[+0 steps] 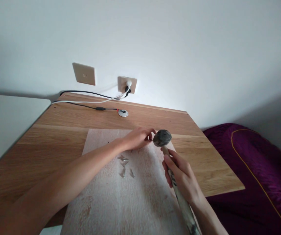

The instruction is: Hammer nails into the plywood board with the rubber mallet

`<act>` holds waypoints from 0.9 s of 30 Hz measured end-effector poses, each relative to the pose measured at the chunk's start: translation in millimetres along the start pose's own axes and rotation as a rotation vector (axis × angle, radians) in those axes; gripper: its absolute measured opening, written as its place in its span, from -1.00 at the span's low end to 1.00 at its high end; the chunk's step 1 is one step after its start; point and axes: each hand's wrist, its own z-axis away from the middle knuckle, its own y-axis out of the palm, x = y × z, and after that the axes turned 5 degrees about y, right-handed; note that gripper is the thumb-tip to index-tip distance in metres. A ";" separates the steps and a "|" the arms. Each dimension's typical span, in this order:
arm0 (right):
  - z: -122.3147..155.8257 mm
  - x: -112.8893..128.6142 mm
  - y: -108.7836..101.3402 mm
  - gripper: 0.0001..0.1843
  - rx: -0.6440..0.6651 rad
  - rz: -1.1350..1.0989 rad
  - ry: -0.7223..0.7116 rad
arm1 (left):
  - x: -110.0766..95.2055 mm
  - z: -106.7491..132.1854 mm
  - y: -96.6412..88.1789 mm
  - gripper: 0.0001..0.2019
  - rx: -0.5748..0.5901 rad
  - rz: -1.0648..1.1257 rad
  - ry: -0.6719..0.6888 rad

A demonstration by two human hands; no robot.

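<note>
My right hand is wrapped around the wooden handle of a hammer with a dark, rounded head. The hammer head is raised just right of my left hand, near the far right corner of a pale wooden board. The fingers of my left hand are pinched together low over the board, and what is between them is too small and hidden to make out. Several loose metal screws or nails lie on the board, nearer to me than my left hand.
The board lies on a wooden tabletop against a white wall. Black and white cables run along the back to a wall socket. A round cable grommet is set in the table. Purple fabric is at the right, a white panel at the left.
</note>
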 end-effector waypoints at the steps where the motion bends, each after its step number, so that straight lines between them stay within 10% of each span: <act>1: 0.6 -0.9 0.3 -0.52 -0.013 0.003 -0.016 | 0.8 0.0 0.5 -0.71 0.000 0.002 -0.001; 27: 22.3 24.4 -4.6 -0.55 -0.103 -0.151 -0.088 | -0.2 -1.5 -0.5 -0.61 0.006 -0.018 -0.026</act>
